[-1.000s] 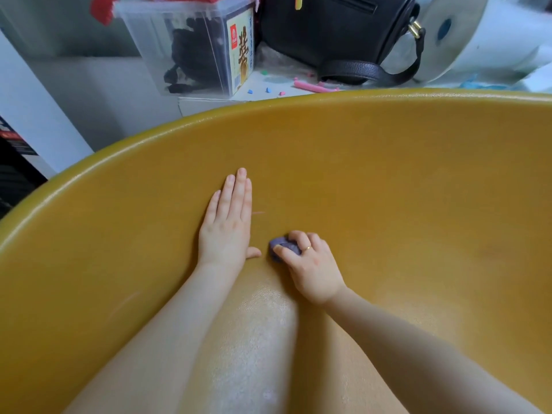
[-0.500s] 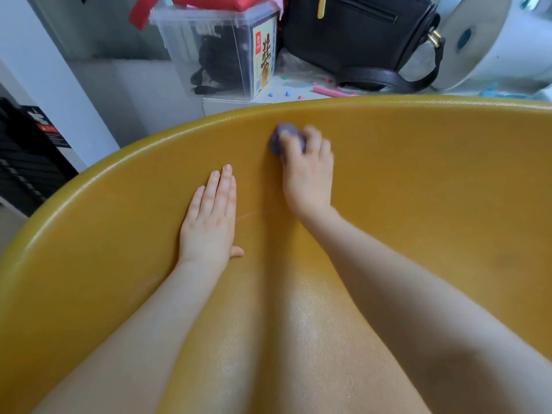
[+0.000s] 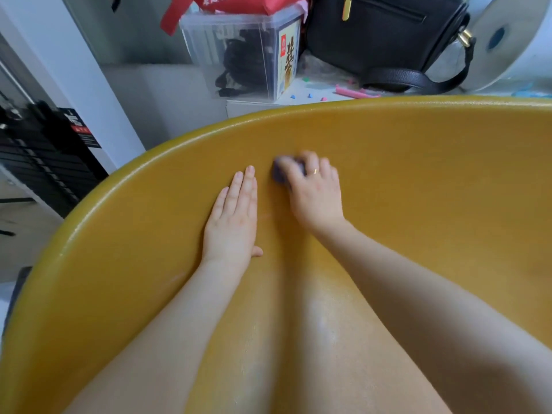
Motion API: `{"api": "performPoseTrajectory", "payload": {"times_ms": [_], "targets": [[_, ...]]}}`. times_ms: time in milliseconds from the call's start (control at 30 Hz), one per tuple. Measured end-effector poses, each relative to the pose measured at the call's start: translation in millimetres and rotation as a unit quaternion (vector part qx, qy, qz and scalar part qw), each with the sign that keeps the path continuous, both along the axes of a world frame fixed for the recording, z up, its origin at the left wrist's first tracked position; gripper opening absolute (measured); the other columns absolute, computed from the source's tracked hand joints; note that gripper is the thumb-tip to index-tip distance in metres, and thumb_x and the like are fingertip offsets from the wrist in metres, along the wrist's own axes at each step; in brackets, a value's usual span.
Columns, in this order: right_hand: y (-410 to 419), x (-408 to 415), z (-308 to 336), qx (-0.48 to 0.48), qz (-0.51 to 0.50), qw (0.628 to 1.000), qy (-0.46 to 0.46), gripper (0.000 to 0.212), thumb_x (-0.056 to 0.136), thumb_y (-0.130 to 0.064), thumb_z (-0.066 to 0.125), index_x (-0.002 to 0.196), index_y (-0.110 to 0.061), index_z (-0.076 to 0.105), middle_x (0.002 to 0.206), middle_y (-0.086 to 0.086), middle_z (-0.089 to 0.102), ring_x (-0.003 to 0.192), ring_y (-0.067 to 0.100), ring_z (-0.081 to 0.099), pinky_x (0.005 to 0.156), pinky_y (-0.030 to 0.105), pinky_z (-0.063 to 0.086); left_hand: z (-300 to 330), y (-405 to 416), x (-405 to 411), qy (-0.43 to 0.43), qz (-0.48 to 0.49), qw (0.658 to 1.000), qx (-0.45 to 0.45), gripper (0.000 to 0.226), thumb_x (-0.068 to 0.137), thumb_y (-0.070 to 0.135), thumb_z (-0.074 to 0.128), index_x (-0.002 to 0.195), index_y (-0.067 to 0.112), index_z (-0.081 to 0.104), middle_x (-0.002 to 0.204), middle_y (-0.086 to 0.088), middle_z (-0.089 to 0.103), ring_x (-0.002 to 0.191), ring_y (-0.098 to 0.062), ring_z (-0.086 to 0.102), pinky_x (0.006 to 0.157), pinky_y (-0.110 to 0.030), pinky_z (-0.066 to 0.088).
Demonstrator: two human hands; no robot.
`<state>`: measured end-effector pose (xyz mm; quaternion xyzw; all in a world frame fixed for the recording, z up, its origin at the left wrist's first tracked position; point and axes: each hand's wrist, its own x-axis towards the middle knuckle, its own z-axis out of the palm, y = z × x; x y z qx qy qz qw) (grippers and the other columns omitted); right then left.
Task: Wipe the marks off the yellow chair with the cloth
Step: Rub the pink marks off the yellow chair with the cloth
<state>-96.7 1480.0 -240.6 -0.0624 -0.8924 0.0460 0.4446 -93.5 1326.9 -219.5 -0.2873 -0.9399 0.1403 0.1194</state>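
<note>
The yellow chair (image 3: 418, 180) fills most of the view, its curved back rising away from me and its glossy seat below. My right hand (image 3: 313, 192) is closed on a small purple cloth (image 3: 280, 174) and presses it against the chair back, a little below the rim; the hand is blurred. My left hand (image 3: 234, 219) lies flat on the chair back just left of the cloth, fingers together and pointing up. A faint pinkish mark (image 3: 265, 216) shows between the two hands.
Behind the chair's rim stand a clear plastic box (image 3: 242, 55) with a red bag on top, a black handbag (image 3: 385, 34), and a white round object (image 3: 507, 40). A pink stick (image 3: 355, 92) lies on the white surface. A black slatted thing (image 3: 41, 162) stands at the left.
My right hand swept the cloth from low on the chair back up to near the rim, then came partway down. The left hand has stayed flat. The camera view has shifted.
</note>
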Motion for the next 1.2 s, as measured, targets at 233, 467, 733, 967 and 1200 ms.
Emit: {"api": "performPoseTrajectory", "payload": {"times_ms": [233, 467, 733, 967, 1200], "targets": [[-20.7, -9.3, -16.7, -0.046, 0.021, 0.998, 0.031, 0.038, 0.074, -0.008, 0.048, 0.11, -0.02, 0.05, 0.116, 0.017, 0.047, 0.091, 0.03, 0.04, 0.074, 0.036, 0.029, -7.2, -17.2, -1.6, 0.073, 0.023, 0.997, -0.017, 0.136, 0.058, 0.07, 0.063, 0.14, -0.007, -0.012, 0.156, -0.015, -0.006, 0.145, -0.023, 0.003, 0.116, -0.03, 0.006], [-46.3, 72.8, -123.7, -0.006, 0.09, 0.989, -0.117, 0.033, 0.074, -0.013, 0.038, 0.104, -0.025, 0.046, 0.111, 0.007, 0.038, 0.081, 0.027, 0.044, 0.068, 0.032, 0.033, -3.4, -17.3, -1.7, 0.087, 0.023, 0.995, -0.038, 0.131, 0.064, 0.072, 0.057, 0.142, -0.005, -0.015, 0.156, -0.014, -0.013, 0.145, -0.024, -0.005, 0.117, -0.032, 0.003], [-27.2, -13.8, 6.6, -0.052, 0.021, 0.998, 0.014, 0.035, 0.079, -0.01, 0.049, 0.11, -0.024, 0.055, 0.108, 0.014, 0.053, 0.081, 0.03, 0.046, 0.067, 0.035, 0.036, 14.7, -38.1, 1.7, 0.048, 0.034, 0.995, -0.075, 0.132, 0.068, 0.069, 0.059, 0.139, -0.002, -0.027, 0.151, -0.016, -0.029, 0.142, -0.029, -0.018, 0.116, -0.037, -0.006], [-58.9, -5.3, -26.6, -0.078, 0.059, 0.995, -0.012, 0.037, 0.079, -0.012, 0.053, 0.115, -0.024, 0.049, 0.11, 0.017, 0.052, 0.081, 0.031, 0.047, 0.066, 0.034, 0.038, 18.3, -43.9, 5.7, 0.013, 0.047, 0.999, -0.018, 0.134, 0.065, 0.071, 0.058, 0.14, -0.003, -0.024, 0.15, -0.018, -0.029, 0.142, -0.03, -0.02, 0.114, -0.036, -0.011], [-80.0, 64.3, -111.0, -0.071, 0.146, 0.978, -0.133, 0.03, 0.077, -0.016, 0.048, 0.106, -0.025, 0.048, 0.108, 0.006, 0.043, 0.077, 0.027, 0.047, 0.064, 0.032, 0.039, 32.7, -50.9, 9.5, -0.033, 0.012, 0.999, -0.022, 0.121, 0.073, 0.058, 0.063, 0.144, 0.003, -0.018, 0.152, -0.014, -0.026, 0.143, -0.027, -0.017, 0.116, -0.034, -0.006]]}}
